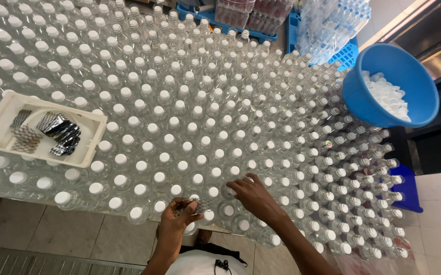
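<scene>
Clear plastic bottles with white caps (179, 127), massed upright across most of frame. Left hand (175, 224), lower centre, pinching small silvery foil seals (202, 206). Right hand (253, 196), fingers spread, touching bottle tops beside it. White rectangular plastic tray (85, 125) of foil strips, left. Blue round plastic bowl (368, 91) of white caps, upper right.

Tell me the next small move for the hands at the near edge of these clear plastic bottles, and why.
Probably lower the right hand, whose fingertips hover over the clear plastic bottles with white caps, onto the bottle top directly beneath them. The left hand pinches a small silvery foil strip right beside it, over the same near row, so both hands already meet at that spot.
</scene>
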